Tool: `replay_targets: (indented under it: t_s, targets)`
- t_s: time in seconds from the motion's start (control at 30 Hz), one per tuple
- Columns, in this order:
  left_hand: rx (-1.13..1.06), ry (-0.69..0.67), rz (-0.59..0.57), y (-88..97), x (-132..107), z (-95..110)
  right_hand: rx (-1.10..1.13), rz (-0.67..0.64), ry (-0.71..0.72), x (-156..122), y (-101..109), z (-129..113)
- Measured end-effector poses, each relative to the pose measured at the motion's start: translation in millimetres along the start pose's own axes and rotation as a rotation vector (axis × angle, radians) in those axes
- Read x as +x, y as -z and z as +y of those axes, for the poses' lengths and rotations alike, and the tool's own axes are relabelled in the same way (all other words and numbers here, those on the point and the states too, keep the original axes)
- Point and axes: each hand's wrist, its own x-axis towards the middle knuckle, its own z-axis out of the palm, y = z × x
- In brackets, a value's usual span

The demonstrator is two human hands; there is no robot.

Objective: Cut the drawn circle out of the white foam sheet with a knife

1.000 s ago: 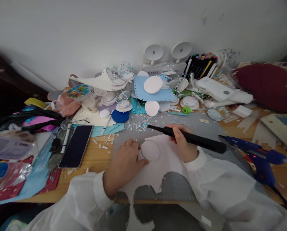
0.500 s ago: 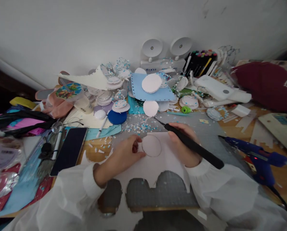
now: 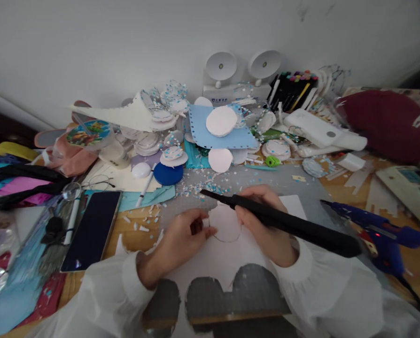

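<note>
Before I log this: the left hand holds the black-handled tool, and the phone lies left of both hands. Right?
Not quite: the head view shows the right hand, not the left hand, holding the black-handled tool. The phone does lie left of both.

A white sheet (image 3: 213, 256) lies flat on the gray mat (image 3: 307, 182). Big round bites are gone from its near side, so that edge is all bumps and curves. One thin strip between the bites pokes out past the edge of the mat. Near the sheet's far side is a drawn circle (image 3: 224, 223), with a thin dark line along its bottom. A long black craft knife (image 3: 298, 226) slants above the sheet. Its thin, dark, flat tip points away to the left, and its fat handle points right.
</note>
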Motion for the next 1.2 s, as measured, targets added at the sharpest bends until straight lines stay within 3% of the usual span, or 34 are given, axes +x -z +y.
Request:
replay_targets:
  t_s: [0.17,0.4,0.63,0.9,1.1,1.2]
  targets:
    - [0.071,-0.039,0.048,-6.9,-5.0,-4.5,0.136,-0.014,-0.201,-5.2,-15.0,22.0]
    - [0.062,-0.02,-0.016,-3.2,-5.8,-5.7,0.232,0.015,-0.263,-1.7,-13.1,26.5]
    - [0.072,-0.008,-0.037,-0.9,-5.7,0.1,0.202,-0.037,-0.208,-7.3,-12.5,27.4]
    - [0.312,-0.073,-0.155,13.4,-1.1,4.6,0.155,-0.06,-0.147,-10.8,-13.2,31.3]
    - [0.199,-0.008,-0.187,19.2,-7.0,1.0,-0.041,-0.088,-0.104,-10.1,-12.0,30.6]
    - [0.163,-0.015,-0.16,21.0,-10.7,0.6,-0.033,-0.068,-0.107,-8.2,-13.1,32.0]
